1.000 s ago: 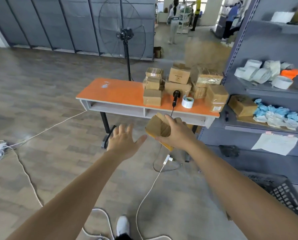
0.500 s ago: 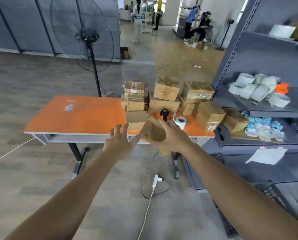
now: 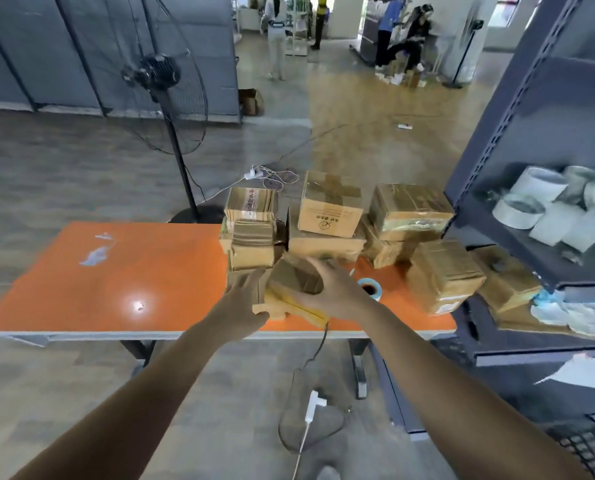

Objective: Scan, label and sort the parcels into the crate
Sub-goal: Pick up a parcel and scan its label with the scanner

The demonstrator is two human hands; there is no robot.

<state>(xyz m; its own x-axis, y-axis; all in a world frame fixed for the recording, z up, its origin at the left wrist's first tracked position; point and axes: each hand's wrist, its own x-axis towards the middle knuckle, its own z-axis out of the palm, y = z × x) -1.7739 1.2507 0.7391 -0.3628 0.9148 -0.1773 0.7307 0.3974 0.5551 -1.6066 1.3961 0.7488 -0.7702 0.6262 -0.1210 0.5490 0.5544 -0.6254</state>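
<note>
My right hand (image 3: pixel 334 292) grips a small brown cardboard parcel (image 3: pixel 294 278) with yellow tape along its lower edge, held just above the near edge of the orange table (image 3: pixel 133 289). My left hand (image 3: pixel 244 303) is pressed against the parcel's left side, fingers spread. Behind it, several taped cardboard parcels (image 3: pixel 330 206) are stacked on the table's right half. A roll of labels (image 3: pixel 370 288) lies just right of my right hand. The scanner is hidden behind the held parcel; only its black cable (image 3: pixel 318 344) hangs over the table edge. A corner of the dark crate (image 3: pixel 583 448) shows at bottom right.
A grey metal shelf unit (image 3: pixel 517 140) with tape rolls (image 3: pixel 538 202) and a box stands right against the table. A standing fan (image 3: pixel 157 81) is behind the table. Cables and a white plug (image 3: pixel 313 403) lie on the floor. People stand far back.
I have moved closer to the table. Both hands went forward with the parcel; my left hand, apart from it before, now touches its left side.
</note>
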